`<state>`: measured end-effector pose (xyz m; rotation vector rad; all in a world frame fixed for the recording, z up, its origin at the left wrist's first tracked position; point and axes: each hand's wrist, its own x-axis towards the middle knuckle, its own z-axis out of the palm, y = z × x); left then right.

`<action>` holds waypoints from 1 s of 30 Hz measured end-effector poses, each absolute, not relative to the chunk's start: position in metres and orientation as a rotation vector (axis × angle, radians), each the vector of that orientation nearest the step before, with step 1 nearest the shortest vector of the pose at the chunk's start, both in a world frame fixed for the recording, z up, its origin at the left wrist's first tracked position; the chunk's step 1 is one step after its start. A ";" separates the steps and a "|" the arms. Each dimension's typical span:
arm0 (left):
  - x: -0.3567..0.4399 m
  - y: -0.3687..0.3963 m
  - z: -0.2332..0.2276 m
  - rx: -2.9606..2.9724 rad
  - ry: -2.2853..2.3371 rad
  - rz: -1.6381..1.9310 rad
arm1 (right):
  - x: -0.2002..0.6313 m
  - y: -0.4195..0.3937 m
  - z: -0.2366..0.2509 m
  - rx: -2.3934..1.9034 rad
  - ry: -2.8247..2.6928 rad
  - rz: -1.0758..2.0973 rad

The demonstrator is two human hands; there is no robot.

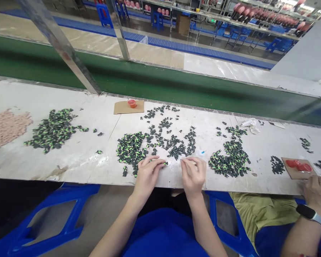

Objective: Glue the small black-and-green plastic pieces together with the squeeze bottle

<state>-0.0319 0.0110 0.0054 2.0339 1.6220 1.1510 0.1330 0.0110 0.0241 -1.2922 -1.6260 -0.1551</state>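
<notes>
My left hand [147, 174] is closed in a pinch on a small black-and-green piece [165, 163], held just above the white tabletop [171, 178]. Facing it, my right hand [193, 175] has thumb and fingers pinched together; whatever is between them is too small to make out. A pile of black-and-green pieces [131, 148] lies beside my left hand. Beyond both hands, loose small black pieces [176, 146] are scattered. Another heap of black-and-green pieces [230, 160] sits to the right of my right hand, with a tiny blue bit [202, 152] nearby.
A red tub [132, 103] stands on cardboard [119, 108] at the back. Farther left are another black-and-green heap [53, 130] and pinkish pieces [9, 126]. At right, a co-worker's hand [318, 189] is near red tubs [301, 166]. A green conveyor belt [160, 84] runs behind.
</notes>
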 end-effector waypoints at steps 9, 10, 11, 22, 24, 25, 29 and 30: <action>-0.049 0.010 0.016 1.750 1.743 1.252 | 0.103 0.044 0.007 -1.585 -1.903 0.091; -0.048 0.010 0.016 1.738 1.726 1.260 | 0.104 0.044 0.007 -1.590 -1.926 0.098; -0.048 0.010 0.016 1.726 1.707 1.269 | 0.104 0.044 0.007 -1.594 -1.948 0.102; -0.035 0.010 0.021 1.669 1.579 1.275 | 0.112 0.017 0.030 -1.439 -1.438 0.863; -0.032 0.010 0.023 1.718 1.571 1.255 | 0.113 0.012 0.035 -1.380 -1.399 0.946; -0.031 0.010 0.024 1.745 1.569 1.246 | 0.113 0.011 0.036 -1.358 -1.399 0.951; -0.027 0.010 0.026 1.845 1.576 1.225 | 0.114 0.009 0.039 -1.315 -1.417 0.919; -0.026 0.010 0.026 1.867 1.580 1.220 | 0.114 0.009 0.039 -1.313 -1.414 0.916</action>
